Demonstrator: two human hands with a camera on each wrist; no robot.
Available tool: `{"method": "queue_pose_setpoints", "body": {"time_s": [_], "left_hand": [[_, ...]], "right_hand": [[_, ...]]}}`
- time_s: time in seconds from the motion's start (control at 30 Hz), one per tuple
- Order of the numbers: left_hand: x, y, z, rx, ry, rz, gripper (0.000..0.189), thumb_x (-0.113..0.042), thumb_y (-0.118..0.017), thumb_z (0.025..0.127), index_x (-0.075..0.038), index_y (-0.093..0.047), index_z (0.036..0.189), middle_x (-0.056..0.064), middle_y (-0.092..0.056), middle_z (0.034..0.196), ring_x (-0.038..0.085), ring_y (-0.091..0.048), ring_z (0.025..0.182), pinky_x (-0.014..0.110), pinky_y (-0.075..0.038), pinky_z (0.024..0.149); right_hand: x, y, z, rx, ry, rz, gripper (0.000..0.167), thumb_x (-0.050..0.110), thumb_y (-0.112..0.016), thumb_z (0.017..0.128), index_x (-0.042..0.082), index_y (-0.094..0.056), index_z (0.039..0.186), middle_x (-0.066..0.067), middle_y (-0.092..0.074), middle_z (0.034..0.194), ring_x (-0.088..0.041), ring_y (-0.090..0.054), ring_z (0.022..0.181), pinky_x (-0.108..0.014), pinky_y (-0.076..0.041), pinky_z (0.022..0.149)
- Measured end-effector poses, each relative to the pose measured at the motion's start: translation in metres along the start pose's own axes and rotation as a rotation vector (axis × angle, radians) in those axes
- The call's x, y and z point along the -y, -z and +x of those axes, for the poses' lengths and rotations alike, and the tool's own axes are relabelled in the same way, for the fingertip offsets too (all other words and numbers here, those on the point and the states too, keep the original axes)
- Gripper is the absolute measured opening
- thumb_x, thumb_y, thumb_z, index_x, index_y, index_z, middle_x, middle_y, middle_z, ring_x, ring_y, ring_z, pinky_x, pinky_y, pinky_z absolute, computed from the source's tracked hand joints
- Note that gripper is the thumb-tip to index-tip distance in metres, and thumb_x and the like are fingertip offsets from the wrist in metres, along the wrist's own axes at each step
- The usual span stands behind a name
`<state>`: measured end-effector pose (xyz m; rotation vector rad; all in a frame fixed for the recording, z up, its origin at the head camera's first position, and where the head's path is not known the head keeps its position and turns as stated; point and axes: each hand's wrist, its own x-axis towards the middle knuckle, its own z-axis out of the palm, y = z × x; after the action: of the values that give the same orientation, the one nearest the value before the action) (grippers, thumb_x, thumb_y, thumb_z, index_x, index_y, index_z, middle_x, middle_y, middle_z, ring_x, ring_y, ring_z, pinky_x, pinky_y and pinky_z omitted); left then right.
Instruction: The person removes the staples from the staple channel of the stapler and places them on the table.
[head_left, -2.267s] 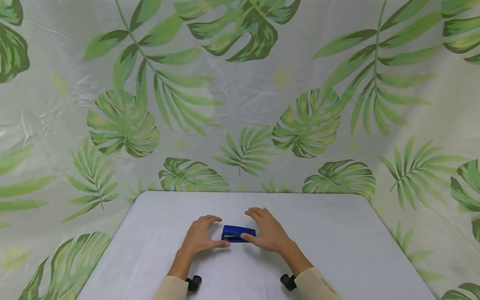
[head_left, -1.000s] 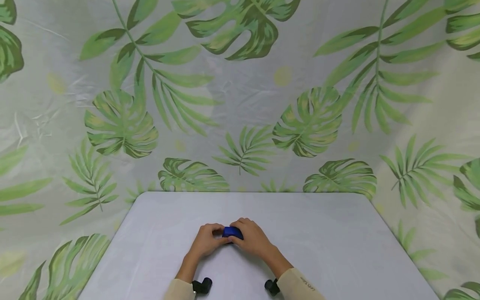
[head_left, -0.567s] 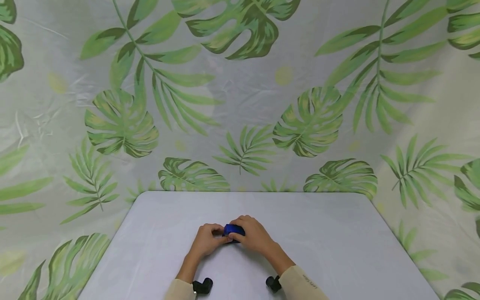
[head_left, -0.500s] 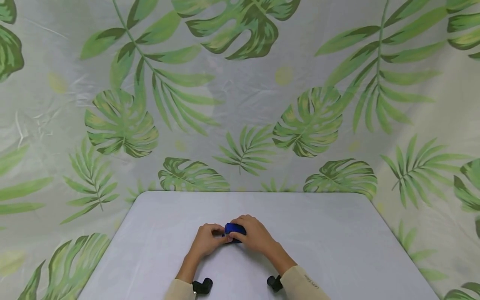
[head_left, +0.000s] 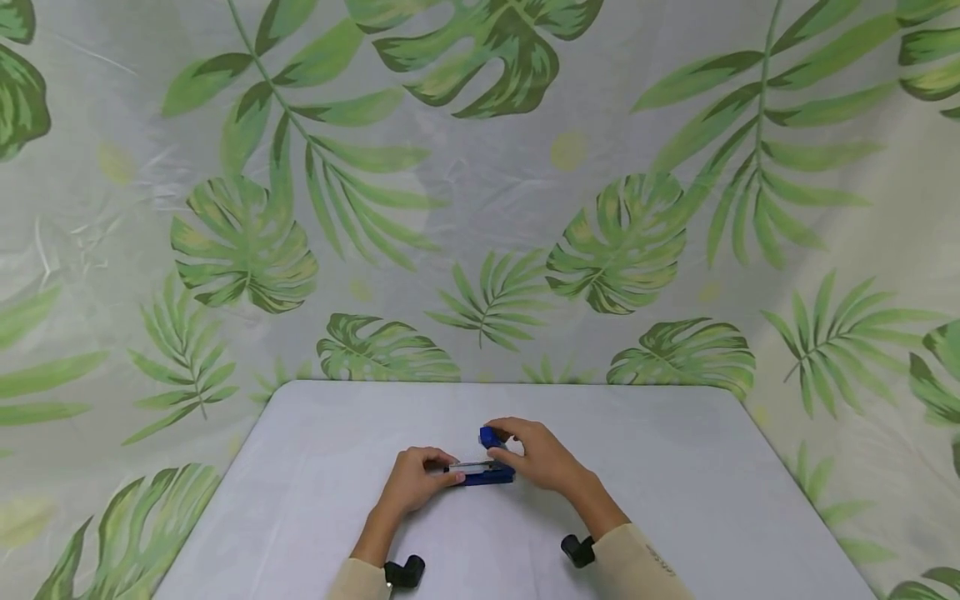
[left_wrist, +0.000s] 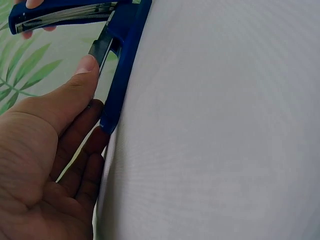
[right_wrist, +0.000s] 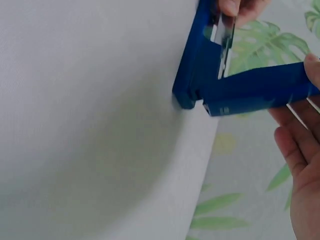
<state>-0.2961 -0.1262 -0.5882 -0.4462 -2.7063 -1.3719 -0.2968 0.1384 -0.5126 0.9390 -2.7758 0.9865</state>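
A blue stapler (head_left: 487, 477) sits between the two hands, spread wide at its hinge. Its base lies along the tabletop (head_left: 637, 475), reaching from the fingertips of the left hand (head_left: 413, 482) to a spot just below the right hand (head_left: 546, 457). The left hand pinches the near end of the base, its thumb on the metal rail (right_wrist: 227, 37) and its other fingers round the base's tip. The right hand grips the raised top arm (head_left: 490, 437) by its free end, thumb on one side and fingers on the other. That arm stands well apart from the base at this end (the hinge, where the two parts join, is toward the right hand's side).

The rail lies over the base, with a gap between them beside the left thumb. Behind each hand comes a beige sleeve (head_left: 643, 567), and a small black camera (head_left: 405, 572) sticks out at each wrist, on the inner side. Beyond both hands and the far edge of the tabletop hangs a pale cloth (head_left: 495, 200) printed with green leaves.
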Motion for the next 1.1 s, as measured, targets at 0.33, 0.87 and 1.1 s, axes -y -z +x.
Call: {"method": "queue_pose_setpoints", "body": {"time_s": [0.33, 0.87, 1.1], "left_hand": [[-0.002, -0.001, -0.002, -0.009, 0.024, 0.003, 0.025, -0.044, -0.088, 0.081, -0.025, -0.082, 0.096, -0.008, -0.078, 0.096, 0.013, -0.071, 0.096, 0.039, -0.056, 0.088], [-0.002, 0.0, -0.003, -0.004, 0.013, 0.024, 0.027, -0.045, -0.087, 0.081, -0.023, -0.082, 0.096, -0.008, -0.078, 0.096, 0.012, -0.07, 0.095, 0.038, -0.055, 0.086], [-0.003, 0.001, -0.003, 0.0, 0.017, 0.023, 0.027, -0.045, -0.087, 0.081, -0.023, -0.082, 0.096, -0.008, -0.078, 0.095, 0.012, -0.069, 0.094, 0.038, -0.054, 0.086]], "right_hand": [[-0.019, 0.011, -0.013, -0.027, -0.056, 0.043, 0.04, 0.039, -0.065, 0.102, 0.016, -0.061, 0.135, 0.006, -0.067, 0.121, -0.017, -0.065, 0.113, -0.045, -0.055, 0.098], [-0.054, 0.027, -0.043, -0.072, -0.084, 0.077, 0.039, 0.034, -0.067, 0.101, 0.016, -0.059, 0.134, 0.005, -0.07, 0.113, -0.026, -0.065, 0.106, -0.044, -0.055, 0.091], [-0.065, 0.029, -0.054, -0.048, -0.135, 0.062, 0.037, 0.029, -0.068, 0.101, 0.017, -0.057, 0.134, 0.006, -0.069, 0.114, -0.02, -0.062, 0.106, -0.044, -0.054, 0.089]]}}
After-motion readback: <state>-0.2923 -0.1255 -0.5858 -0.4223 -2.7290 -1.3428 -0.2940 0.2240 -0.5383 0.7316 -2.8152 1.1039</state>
